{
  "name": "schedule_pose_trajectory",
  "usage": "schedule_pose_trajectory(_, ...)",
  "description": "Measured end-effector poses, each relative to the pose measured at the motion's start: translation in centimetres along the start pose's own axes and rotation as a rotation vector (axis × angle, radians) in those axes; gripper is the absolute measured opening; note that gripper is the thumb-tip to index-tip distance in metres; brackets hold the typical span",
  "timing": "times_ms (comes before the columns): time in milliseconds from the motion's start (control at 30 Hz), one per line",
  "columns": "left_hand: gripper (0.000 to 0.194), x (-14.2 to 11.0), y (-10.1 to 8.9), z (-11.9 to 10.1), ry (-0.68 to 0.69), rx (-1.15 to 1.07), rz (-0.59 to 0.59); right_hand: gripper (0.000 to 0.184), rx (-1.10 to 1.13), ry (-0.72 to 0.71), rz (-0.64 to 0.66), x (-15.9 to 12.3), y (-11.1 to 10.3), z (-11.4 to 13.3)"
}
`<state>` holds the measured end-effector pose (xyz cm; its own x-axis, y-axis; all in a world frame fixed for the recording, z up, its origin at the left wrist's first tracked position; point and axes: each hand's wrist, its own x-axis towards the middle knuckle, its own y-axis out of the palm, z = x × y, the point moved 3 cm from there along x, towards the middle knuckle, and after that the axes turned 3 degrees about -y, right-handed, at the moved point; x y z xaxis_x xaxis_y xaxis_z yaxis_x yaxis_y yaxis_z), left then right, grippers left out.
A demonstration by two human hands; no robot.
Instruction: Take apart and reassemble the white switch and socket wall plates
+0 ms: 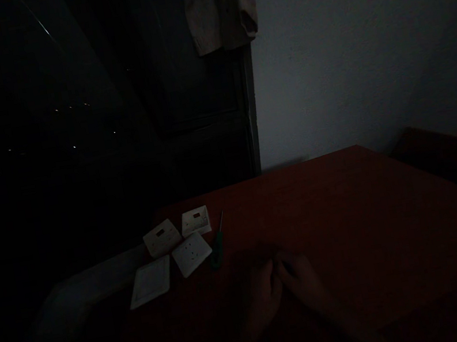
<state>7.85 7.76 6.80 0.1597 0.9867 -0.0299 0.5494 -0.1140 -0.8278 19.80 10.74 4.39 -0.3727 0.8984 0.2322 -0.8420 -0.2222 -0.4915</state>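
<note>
My left hand (266,293) and my right hand (303,280) meet low in the middle of the view, over the reddish-brown table (325,201). Both have curled fingers, and their fingertips touch or nearly touch. Darkness hides whether anything is between them. Left of my hands lies a screwdriver (217,247) with a green handle, its shaft pointing away from me. Beside it is a white socket faceplate (192,253) with dark holes. A plain white plate (150,281) lies nearer the left edge. Behind these are two white open-backed wall boxes (162,237) (195,221), each with a rectangular opening.
The room is very dim. A dark window (71,121) with small distant lights fills the left side, and a curtain (221,6) hangs at the top. A pale wall (356,44) rises behind the table. Another dark piece of furniture (441,159) stands at the right.
</note>
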Motion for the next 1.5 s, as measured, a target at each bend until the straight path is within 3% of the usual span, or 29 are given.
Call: schedule_pose_trajectory(1500,0.023,-0.07,-0.04,-0.01,0.008,0.005,-0.003,0.025,0.001,0.003,-0.007,-0.07,0.06,-0.2)
